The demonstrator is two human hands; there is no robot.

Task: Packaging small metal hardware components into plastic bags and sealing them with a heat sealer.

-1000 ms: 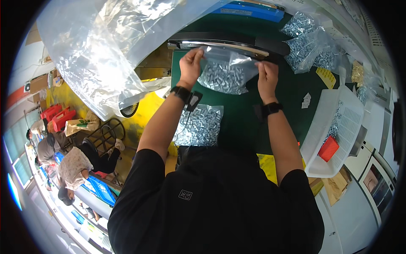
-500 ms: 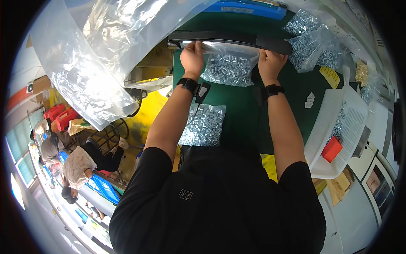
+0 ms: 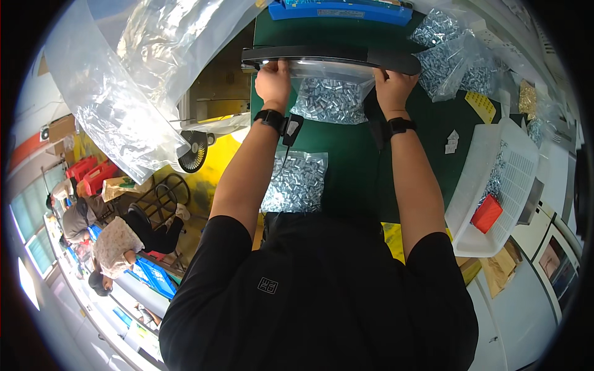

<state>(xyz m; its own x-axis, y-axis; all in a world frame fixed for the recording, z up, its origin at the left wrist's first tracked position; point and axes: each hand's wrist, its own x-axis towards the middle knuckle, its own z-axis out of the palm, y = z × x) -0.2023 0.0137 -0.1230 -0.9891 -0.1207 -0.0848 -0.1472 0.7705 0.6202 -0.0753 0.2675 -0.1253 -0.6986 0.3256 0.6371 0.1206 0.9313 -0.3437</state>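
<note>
A clear plastic bag of small silvery metal cylinders (image 3: 330, 102) lies on the green tabletop. Its upper edge is spread out along a long black bar (image 3: 328, 54), which hides part of it. My left hand (image 3: 272, 85) is closed on the left end of that edge, thumb up against the bar. At the right end my right hand (image 3: 394, 93) pinches the other corner, close beneath the bar. Both wrists wear black bands. Nearer to me, by my left forearm, another filled bag of metal cylinders (image 3: 296, 183) lies flat.
A blue device (image 3: 340, 10) sits at the back. Filled bags (image 3: 455, 65) are piled at the far right. A white basket (image 3: 461, 210) with loose parts and a red scoop (image 3: 487, 214) stands right. Large plastic sheeting (image 3: 117, 105) hangs left; a seated person (image 3: 117, 247) is beyond.
Both hands keep their hold on the bag's edge by the black bar. The whole view has shifted slightly, and more of a small black fan shows at the left.
</note>
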